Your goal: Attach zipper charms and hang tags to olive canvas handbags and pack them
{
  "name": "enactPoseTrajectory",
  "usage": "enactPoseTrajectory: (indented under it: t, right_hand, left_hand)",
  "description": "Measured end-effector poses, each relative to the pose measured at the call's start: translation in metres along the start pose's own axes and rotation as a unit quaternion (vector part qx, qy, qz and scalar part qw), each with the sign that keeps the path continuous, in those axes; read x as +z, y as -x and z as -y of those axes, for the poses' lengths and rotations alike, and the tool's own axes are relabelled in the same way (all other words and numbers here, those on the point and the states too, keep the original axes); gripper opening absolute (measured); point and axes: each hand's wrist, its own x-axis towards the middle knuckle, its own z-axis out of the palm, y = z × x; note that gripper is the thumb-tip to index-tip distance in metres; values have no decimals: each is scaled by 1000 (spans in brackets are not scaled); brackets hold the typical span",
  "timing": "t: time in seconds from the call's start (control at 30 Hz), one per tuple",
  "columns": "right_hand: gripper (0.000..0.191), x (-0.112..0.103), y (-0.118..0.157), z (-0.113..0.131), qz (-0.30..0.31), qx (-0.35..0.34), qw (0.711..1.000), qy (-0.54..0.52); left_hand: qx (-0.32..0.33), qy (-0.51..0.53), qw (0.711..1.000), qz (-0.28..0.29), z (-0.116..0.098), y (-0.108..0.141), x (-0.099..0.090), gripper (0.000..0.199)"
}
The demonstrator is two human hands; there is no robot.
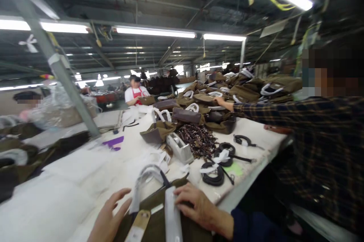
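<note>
An olive-green handbag (pixel 155 221) lies in front of me at the table's near edge. Its arched handle (pixel 149 170) is wrapped in white. A tan tag (pixel 139 227) hangs over the front, beside a small pale label (pixel 157 208). My right hand (pixel 197 204) is closed at the edge of a white-wrapped strap (pixel 173 215) that runs down the bag; its thumb is hidden. At the bag's left side, my left hand (pixel 112 211) has its fingers apart, close to the handle's lower end, with nothing visible in it.
A tape dispenser (pixel 179 149) stands beyond the bag, beside a pile of dark patterned pieces (pixel 197 139). Coiled black straps (pixel 213 174) lie at right. Many olive bags (pixel 187 115) are heaped behind. A co-worker's arm (pixel 261 109) reaches across from the right. White sheets (pixel 76 162) lie left.
</note>
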Motion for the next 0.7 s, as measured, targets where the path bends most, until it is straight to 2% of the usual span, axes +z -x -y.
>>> enactPoseTrajectory:
  t: [0.07, 0.1, 0.2, 0.3, 0.4, 0.53, 0.63, 0.7]
  right_hand:
    - [13, -8, 4, 6, -6, 12, 1000, -21]
    - [14, -12, 6, 9, -4, 17, 1000, -24]
    - [15, -18, 15, 12, 2, 25, 999, -21]
    - [15, -20, 24, 11, -2, 35, 999, -14]
    - [15, -23, 26, 12, -9, 48, 999, -22]
    - [20, -36, 8, 17, -55, 89, 994, -34]
    - [41, -55, -21, 26, -91, 84, 992, 2]
    - [63, -70, -47, 34, -57, 47, 997, 35]
  left_hand:
    - [-25, 29, 998, 53, 2, -29, 18, 52]
    - [-33, 32, 997, 57, 2, -41, 28, 50]
    - [-67, 35, 997, 26, 0, -62, 52, 40]
    - [-97, 72, 993, 3, -7, -66, 57, 33]
    - [-100, 161, 982, 16, -25, -65, 44, 26]
    - [-48, 284, 958, -6, -74, -62, 15, 29]
    - [14, 344, 939, 3, -121, -57, -5, 21]
    - [80, 379, 922, 16, -151, -52, -18, 12]
